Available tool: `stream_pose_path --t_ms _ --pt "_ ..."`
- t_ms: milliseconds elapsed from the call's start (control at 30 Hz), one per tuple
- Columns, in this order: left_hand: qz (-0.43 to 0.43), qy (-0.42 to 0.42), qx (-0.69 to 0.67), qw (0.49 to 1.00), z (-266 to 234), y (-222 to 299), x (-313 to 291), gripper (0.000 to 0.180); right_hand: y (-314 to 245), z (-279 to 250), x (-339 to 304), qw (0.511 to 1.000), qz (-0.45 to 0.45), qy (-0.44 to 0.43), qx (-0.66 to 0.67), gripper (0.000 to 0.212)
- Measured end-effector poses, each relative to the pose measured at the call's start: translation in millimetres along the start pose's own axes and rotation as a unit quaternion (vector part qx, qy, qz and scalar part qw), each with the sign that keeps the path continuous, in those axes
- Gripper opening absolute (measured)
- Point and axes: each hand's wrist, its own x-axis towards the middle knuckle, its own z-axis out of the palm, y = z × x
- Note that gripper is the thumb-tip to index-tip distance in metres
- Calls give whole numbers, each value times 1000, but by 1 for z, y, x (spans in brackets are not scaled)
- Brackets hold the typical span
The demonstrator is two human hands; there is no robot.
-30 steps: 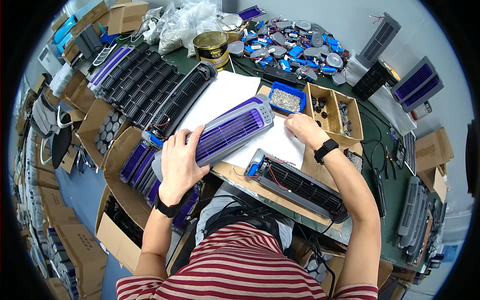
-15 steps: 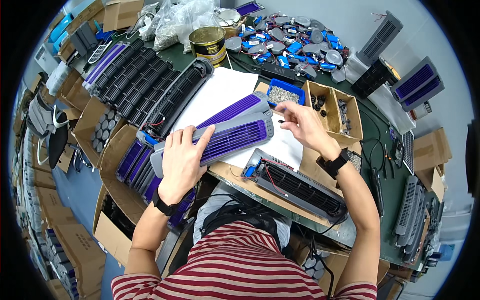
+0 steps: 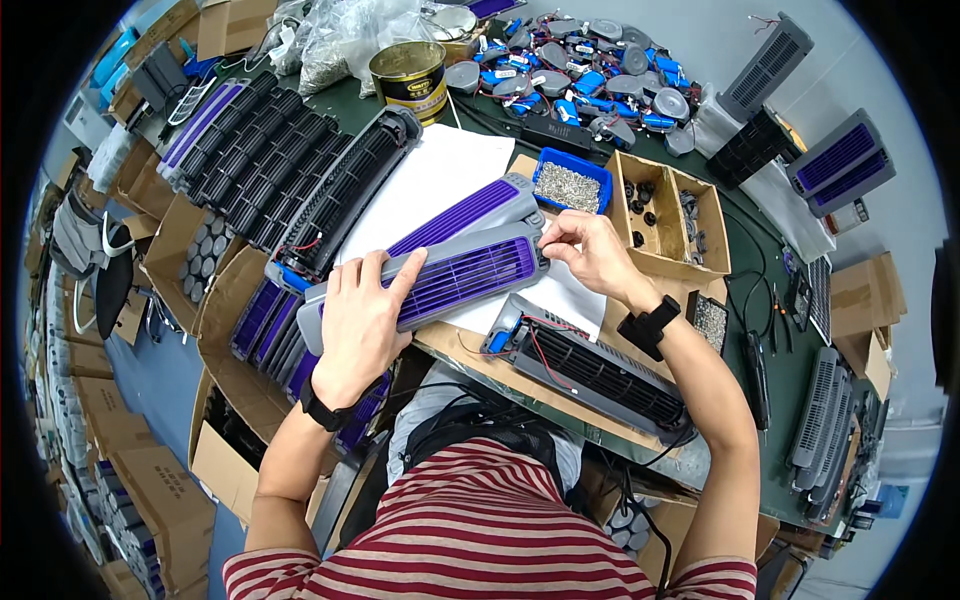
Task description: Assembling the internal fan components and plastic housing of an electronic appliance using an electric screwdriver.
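My left hand [image 3: 362, 318] is closed on the left end of a grey fan housing with a purple grille [image 3: 470, 282], thumb lying along its upper face. My right hand [image 3: 588, 255] pinches at the housing's right end; the small black part in its fingertips is mostly hidden. Behind lies a second purple-grilled housing [image 3: 455, 218], partly overlapped by the held one. An open grey housing with a black slatted fan roller and red wires [image 3: 600, 375] rests at the bench's front edge, below my right hand.
Beyond my right hand stand a blue tray of small metal screws [image 3: 569, 186] and a divided cardboard box of black parts [image 3: 690, 262]. Several black fan units [image 3: 270, 160] line the left, near a yellow-black tin [image 3: 412, 88]. Blue and grey wired parts [image 3: 590, 85] are piled at the back.
My right hand has moved left and slightly down, bringing its fingertips to the housing's right end. My left hand and the held housing have barely shifted.
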Motion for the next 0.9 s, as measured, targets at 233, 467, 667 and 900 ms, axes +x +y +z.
stream_pose_path --t_ms 233,467,667,900 --pt "-2 0 -4 1000 1 2 1 102 5 1 3 1000 -7 -7 -10 8" --pt "10 22 6 1000 6 1 -4 95 -7 7 1 997 40 66 6 36" --pt "33 63 0 997 15 3 -9 94 10 6 -2 941 245 -19 233 25" --pt "5 64 -15 998 26 4 -15 99 22 13 -6 957 212 -10 199 23"
